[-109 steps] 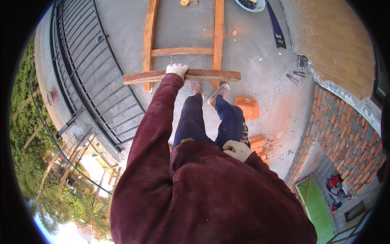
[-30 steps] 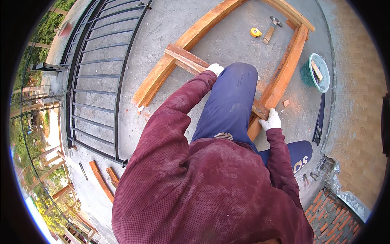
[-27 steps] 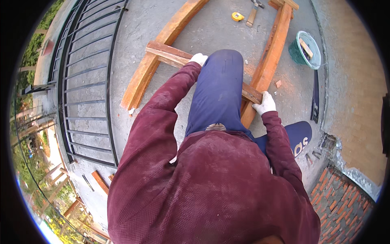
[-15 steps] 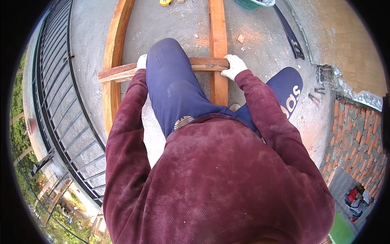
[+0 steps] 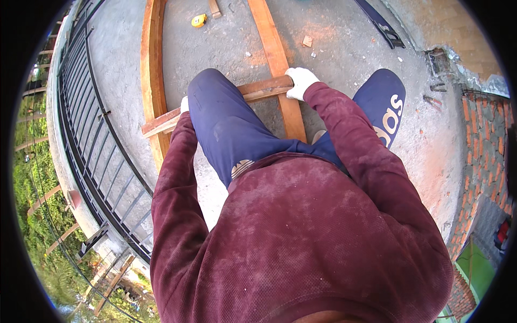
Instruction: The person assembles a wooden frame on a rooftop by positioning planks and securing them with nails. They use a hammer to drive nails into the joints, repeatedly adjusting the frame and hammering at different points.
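Note:
A short wooden crosspiece (image 5: 266,88) lies over two long orange-brown beams, the left beam (image 5: 153,59) and the right beam (image 5: 271,43). At its right end, my right hand (image 5: 300,83) in a white glove is closed round the wood. My left hand (image 5: 184,104), gloved too, is at the crosspiece near the left beam. My raised knee (image 5: 215,102) in blue trousers hides most of that hand, its fingers included, and the middle of the crosspiece.
Ahead on the concrete floor are a yellow tape measure (image 5: 198,21), a small wood offcut (image 5: 215,8) and a broken brick piece (image 5: 307,41). A handsaw (image 5: 381,24) lies at far right, with pliers (image 5: 432,102) nearer. Black railing (image 5: 102,129) runs along the left; a brick wall (image 5: 484,145) stands right.
The view has turned and shifted, so the beams and crosspiece appear slanted and the green basin has left the picture. Both hands stay at the crosspiece.

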A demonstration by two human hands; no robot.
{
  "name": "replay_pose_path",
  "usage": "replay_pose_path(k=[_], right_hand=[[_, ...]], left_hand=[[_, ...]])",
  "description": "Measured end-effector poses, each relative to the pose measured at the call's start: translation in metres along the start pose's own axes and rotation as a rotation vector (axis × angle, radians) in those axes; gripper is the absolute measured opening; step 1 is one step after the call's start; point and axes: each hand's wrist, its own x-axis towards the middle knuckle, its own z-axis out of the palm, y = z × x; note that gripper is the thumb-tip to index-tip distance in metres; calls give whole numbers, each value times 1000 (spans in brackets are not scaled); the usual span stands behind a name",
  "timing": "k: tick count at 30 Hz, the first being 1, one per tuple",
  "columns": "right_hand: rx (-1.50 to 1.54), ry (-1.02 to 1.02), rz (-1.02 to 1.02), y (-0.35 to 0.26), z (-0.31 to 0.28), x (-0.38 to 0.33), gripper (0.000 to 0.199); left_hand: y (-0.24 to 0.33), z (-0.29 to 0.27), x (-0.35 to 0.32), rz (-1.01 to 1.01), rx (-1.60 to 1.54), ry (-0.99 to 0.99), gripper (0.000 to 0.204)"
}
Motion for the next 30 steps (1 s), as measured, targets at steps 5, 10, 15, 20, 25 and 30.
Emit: replay_pose_path(k=[5,10,15,20,25,30], right_hand=[[-16,-13,8,1,-4,0,57],[22,-12,7,3,-7,2,54],[-23,31,9,7,2,-1,86],[177,24,48,10,7,3,90],[78,5,51,20,3,4,73],[16,-93,56,-2,-8,9,76]], left_hand=[[7,-10,-4,18,-21,-1,30],[13,-16,-6,33,-50,20,30],[32,-22,-18,63,-108,70,30],[68,-57,-29,80,-173,51,32],[71,-70,-37,278,-241,182,54],[30,-119,-69,-9,-992,328,62]])
